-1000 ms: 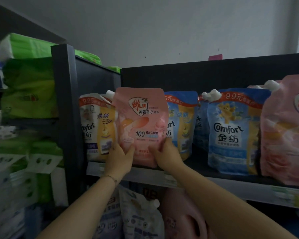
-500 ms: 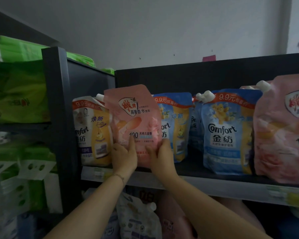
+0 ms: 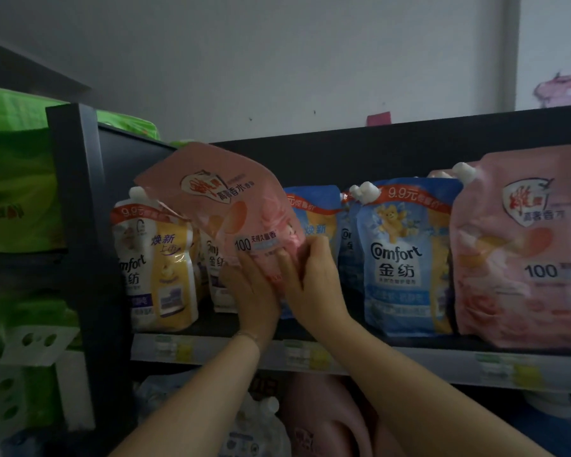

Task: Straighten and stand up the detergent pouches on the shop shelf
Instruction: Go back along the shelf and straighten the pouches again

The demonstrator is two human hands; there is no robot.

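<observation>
Tilting leftward where it stood upright before, the soft pink plastic detergent pouch hangs above the dark shop shelf; left hand and right hand both grip its bottom.

Light: dim, greyish; wall brightest.
Shadow: deep beneath shelf.
Blur: soft throughout, left edge smeared.
Distortion: wide-angle bowing at edges.

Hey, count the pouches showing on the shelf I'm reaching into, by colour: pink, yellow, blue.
Pink: 2, the tilted pink pouch and the right pink pouch.
Yellow: 2, the left yellow pouch and the half-hidden yellow pouch.
Blue: 3, the front blue pouch, the middle blue pouch, the leftmost blue pouch.
Total: 7 showing; others may hide behind.
</observation>
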